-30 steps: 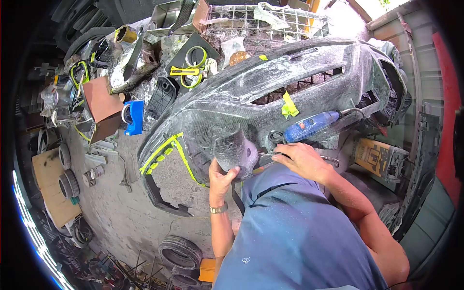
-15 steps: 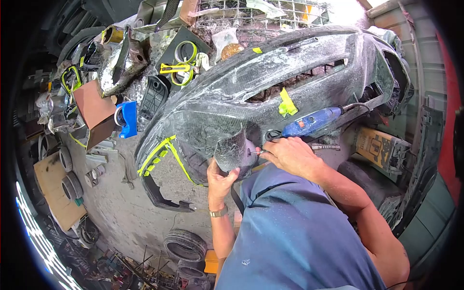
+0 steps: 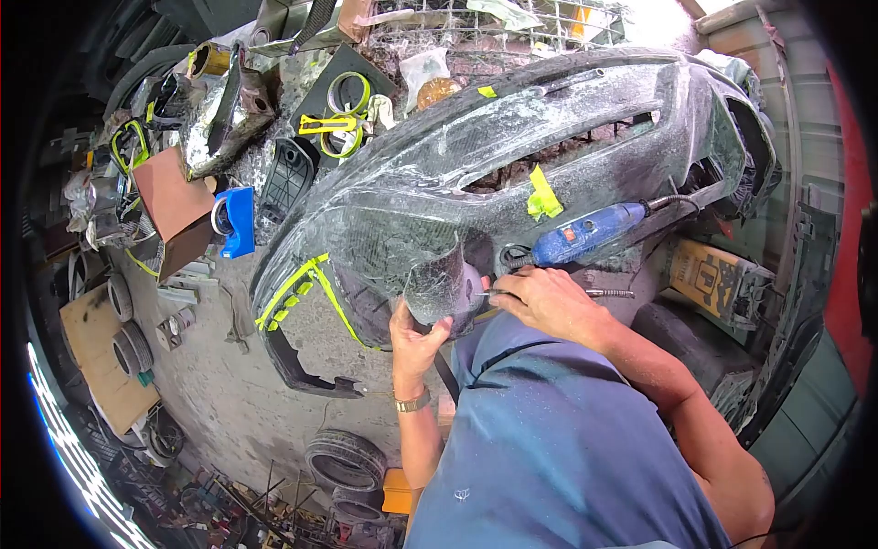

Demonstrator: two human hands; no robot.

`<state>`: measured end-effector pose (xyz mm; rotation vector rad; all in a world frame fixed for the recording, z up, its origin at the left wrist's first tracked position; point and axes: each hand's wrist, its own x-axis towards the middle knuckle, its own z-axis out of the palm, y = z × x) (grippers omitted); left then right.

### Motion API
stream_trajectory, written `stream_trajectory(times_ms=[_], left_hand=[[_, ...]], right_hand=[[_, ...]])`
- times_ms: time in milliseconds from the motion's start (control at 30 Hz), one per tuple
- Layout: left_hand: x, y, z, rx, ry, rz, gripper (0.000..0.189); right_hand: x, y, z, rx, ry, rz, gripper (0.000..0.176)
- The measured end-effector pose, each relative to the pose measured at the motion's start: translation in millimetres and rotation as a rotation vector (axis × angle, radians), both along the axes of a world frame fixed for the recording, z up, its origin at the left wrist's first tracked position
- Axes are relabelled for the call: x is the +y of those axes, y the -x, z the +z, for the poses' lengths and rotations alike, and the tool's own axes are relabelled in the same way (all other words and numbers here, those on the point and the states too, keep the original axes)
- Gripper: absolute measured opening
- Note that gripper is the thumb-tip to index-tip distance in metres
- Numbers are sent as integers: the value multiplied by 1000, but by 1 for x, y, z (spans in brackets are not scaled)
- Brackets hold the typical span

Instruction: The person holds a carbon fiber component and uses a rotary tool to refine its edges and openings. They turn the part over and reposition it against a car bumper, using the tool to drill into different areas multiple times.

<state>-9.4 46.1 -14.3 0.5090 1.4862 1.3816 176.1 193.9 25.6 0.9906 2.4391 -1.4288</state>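
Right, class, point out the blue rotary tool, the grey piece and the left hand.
rotary tool [image 3: 585, 234]: head view, middle of its blue body.
grey piece [image 3: 439, 279]: head view, its curved outer face.
left hand [image 3: 413, 348]: head view, middle of the hand, just below the piece it grips.

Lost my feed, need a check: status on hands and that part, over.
Left hand grips curved dark part from below. Right hand pinches thin handpiece, tip at part's edge. Blue rotary tool lies on bumper behind; nothing blocking.
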Motion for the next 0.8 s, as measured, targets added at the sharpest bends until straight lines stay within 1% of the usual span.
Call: stream_trajectory(times_ms=[133,300,433,533,600,733,800], left_hand=[[-2,1,0,27,21,-2,50],[-1,0,2,39,25,-3,50],[1,-2,4,5,18,18,50],[1,-2,5,-3,25,16,50],[1,-1,4,4,30,12,49],[2,-2,3,5,14,17,48],[1,-1,2,2,4,17,48]], right_hand=[[1,2,1,-53,-5,-70,28],[-2,3,1,-54,-41,-14,29],[-5,2,2,-35,-33,-29,28],[-6,2,1,-8,-73,-28,27],[-7,2,1,-36,-1,-24,27],[-4,0,2,1,36,-51,26],[-2,0,2,-65,23,-77,26]])
